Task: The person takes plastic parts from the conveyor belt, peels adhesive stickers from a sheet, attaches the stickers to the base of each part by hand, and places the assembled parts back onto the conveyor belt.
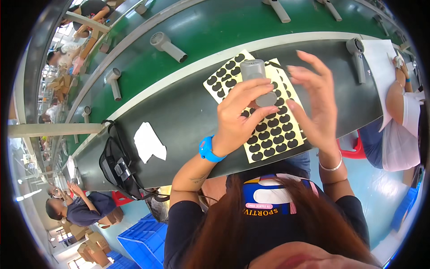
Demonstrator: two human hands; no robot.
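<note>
My left hand [239, 105] is wrapped round a grey handheld fan [252, 69], held above the workbench. The fan's upper end shows past my fingers, and a rounded grey part shows by my thumb; the rest is hidden by the hand. To its right, my right hand [313, 96] is raised with thumb and fingers apart, and I see nothing in it. Beneath both hands lies a sheet of black stickers [271, 134] on yellowish backing, overlapping another sticker sheet [224, 74]. A short dark strip [274, 65] shows at the sheets' upper edge.
The dark workbench [188, 116] carries a white paper piece [149, 142] and a black bag [117, 157] at left. Another handheld fan [357, 58] stands at right near a co-worker's arm [395, 101]. Beyond a pale rail, several fans, one a grey fan [166, 45], lie on the green conveyor belt [215, 31].
</note>
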